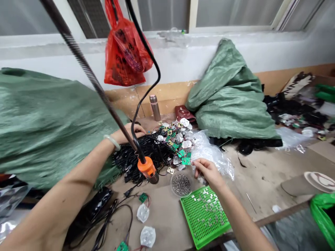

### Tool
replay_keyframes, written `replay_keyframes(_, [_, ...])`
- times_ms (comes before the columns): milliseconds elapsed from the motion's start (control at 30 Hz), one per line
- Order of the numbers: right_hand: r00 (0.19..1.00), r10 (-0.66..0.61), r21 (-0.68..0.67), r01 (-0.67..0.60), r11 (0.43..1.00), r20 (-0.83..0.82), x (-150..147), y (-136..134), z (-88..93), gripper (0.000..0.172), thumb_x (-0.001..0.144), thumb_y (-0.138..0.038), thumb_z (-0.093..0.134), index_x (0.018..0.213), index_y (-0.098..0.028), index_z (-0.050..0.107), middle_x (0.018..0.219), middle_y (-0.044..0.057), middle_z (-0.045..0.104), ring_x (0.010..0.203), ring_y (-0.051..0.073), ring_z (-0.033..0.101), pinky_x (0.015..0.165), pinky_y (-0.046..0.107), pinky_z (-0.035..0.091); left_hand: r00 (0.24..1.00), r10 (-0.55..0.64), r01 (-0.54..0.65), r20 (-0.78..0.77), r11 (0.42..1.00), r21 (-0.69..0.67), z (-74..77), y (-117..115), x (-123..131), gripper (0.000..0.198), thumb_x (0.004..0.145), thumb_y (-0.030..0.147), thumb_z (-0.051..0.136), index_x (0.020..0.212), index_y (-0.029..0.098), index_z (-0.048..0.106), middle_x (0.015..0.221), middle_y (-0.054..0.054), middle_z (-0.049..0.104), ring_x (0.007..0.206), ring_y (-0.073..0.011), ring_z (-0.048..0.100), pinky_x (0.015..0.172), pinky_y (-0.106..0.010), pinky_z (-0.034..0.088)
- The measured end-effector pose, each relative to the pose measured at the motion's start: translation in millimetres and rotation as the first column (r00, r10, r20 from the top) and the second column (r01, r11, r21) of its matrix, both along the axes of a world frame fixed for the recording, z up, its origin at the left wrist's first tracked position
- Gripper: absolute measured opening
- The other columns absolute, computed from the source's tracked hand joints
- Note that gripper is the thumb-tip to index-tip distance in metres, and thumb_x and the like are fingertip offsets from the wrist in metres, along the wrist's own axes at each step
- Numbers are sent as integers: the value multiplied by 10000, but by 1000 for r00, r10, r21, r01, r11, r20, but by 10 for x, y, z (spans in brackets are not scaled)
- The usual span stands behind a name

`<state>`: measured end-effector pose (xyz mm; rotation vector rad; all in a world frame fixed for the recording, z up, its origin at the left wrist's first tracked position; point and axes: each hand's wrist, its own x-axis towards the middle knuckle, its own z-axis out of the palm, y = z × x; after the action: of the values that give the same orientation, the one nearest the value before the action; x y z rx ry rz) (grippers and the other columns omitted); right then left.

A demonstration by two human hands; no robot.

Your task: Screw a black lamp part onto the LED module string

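My left hand (131, 133), with a pale bangle on its wrist, rests on a heap of black cables (138, 157), its fingers curled and partly behind a hanging black cord. My right hand (206, 171) has its fingertips drawn together beside a clear plastic bag (213, 157), near a pile of green circuit boards and clear lens modules (175, 139). Whether those fingers hold a small part, I cannot tell. Below them sit a round clear dish of tiny screws (181, 184) and a green perforated tray (204, 216) with small pale parts.
An orange electric screwdriver (148, 169) hangs from a black cord between my hands. Wired modules (143, 213) lie at the front. Green woven sacks (230, 94) bulge on both sides, with a steel flask (155, 107) and a hanging red plastic bag (125, 52) at the back.
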<state>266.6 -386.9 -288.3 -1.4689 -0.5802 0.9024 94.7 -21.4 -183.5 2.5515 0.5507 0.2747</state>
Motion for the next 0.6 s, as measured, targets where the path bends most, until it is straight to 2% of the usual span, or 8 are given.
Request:
replay_keyframes(133, [999, 15, 22, -14, 1000, -44, -134, -199, -105, 548, 760, -722, 778, 866, -188, 716, 527, 10, 663, 391, 112, 498, 406, 212, 359, 977, -130, 132, -168, 991, 5, 160, -95, 309, 170, 726, 340, 681, 741, 234, 813, 801, -29, 797, 770, -200, 699, 763, -262, 530])
replay_keyframes(267, [994, -16, 81, 25, 996, -111, -171, -435, -82, 473, 806, -646, 802, 894, -188, 728, 530, 8, 651, 438, 119, 541, 440, 211, 405, 931, -220, 205, -293, 975, -81, 177, -181, 613, 125, 696, 324, 726, 713, 239, 814, 705, -5, 769, 643, -164, 655, 671, -247, 502])
replay_keyframes(333, [989, -53, 124, 70, 990, -137, -141, -569, -11, 420, 823, -597, 814, 901, -192, 737, 528, 3, 636, 457, 122, 549, 459, 217, 427, 897, -265, 230, -353, 963, -140, 119, -229, 720, 111, 680, 326, 756, 707, 237, 816, 648, -1, 746, 549, -148, 614, 596, -248, 480])
replay_keyframes(433, [980, -134, 212, 163, 964, -146, -63, -762, 143, 344, 839, -536, 822, 890, -204, 747, 491, -12, 587, 462, 133, 545, 479, 239, 453, 846, -332, 263, -417, 940, -216, -44, -338, 846, 91, 647, 313, 804, 699, 239, 814, 608, 2, 732, 487, -140, 593, 536, -244, 456])
replay_keyframes(600, [981, -176, 313, 193, 930, -82, 49, -963, 472, 239, 880, -470, 802, 897, -232, 779, 469, -13, 553, 455, 149, 547, 486, 272, 482, 842, -384, 325, -378, 922, -212, -319, -504, 998, 55, 665, 283, 810, 698, 241, 794, 688, 18, 771, 663, -150, 681, 667, -224, 511])
